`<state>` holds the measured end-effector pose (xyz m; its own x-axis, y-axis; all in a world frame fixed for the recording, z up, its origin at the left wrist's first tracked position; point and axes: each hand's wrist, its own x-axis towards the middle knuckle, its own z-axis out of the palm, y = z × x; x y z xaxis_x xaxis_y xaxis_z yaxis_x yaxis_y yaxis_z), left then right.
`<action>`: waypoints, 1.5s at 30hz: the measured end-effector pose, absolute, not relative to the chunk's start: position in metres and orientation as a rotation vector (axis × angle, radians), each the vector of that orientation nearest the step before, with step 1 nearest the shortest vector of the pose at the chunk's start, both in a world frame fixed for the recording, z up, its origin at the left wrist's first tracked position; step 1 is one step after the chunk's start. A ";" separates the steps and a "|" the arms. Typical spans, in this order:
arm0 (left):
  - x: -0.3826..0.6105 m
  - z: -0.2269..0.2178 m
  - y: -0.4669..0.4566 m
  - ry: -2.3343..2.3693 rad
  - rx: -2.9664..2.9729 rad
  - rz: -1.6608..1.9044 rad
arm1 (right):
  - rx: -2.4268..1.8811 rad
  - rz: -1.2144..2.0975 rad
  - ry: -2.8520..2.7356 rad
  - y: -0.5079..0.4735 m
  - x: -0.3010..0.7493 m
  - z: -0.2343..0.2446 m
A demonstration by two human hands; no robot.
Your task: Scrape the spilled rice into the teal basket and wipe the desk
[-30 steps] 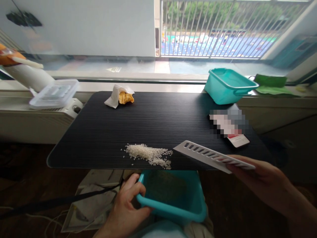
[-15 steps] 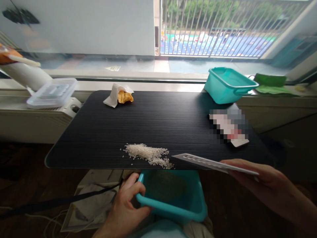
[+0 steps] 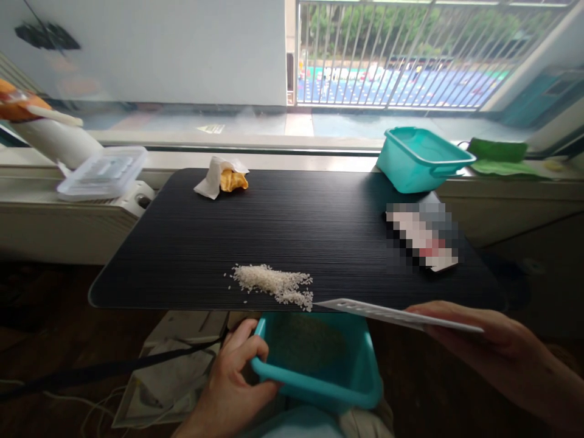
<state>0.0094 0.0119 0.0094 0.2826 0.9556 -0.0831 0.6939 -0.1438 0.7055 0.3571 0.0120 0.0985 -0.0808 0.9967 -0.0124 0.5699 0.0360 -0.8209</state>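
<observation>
My left hand grips the left corner of a turquoise plastic basin, which sits below the front edge of the black table. A small heap of white rice grains lies on the table near that edge, above the basin. In my right hand is a thin white plastic scraper with a row of slots, held nearly flat. Its pointed left end is at the right side of the rice, by the table edge. Something greenish-grey lines the basin's bottom; I cannot make out what.
A second turquoise basin stands at the back right, behind a blurred-out flat object. Crumpled white paper with a yellow piece rests at the back left. A clear plastic box and a paper roll are beyond the table's left end.
The scraper in my right hand has come down and toward the table's front edge. Some grains at the heap's right end are gone from view. My left hand keeps its grip.
</observation>
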 end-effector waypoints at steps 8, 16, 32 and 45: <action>0.006 0.006 0.010 1.455 1.909 0.521 | -1.513 0.971 -1.881 0.017 0.360 0.092; 0.006 0.005 0.011 1.464 1.875 0.570 | -1.477 1.054 -1.935 0.026 0.352 0.092; 0.005 0.007 0.011 1.518 1.892 0.576 | -1.405 0.980 -1.959 0.037 0.335 0.094; 0.001 0.004 0.010 1.494 1.872 0.560 | -1.414 1.058 -2.011 0.038 0.331 0.094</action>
<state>0.0013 0.0105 0.0037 0.2527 0.9646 -0.0747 0.6777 -0.1214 0.7253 0.3307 0.0380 0.0940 -0.3649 0.9292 -0.0580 0.5744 0.1756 -0.7995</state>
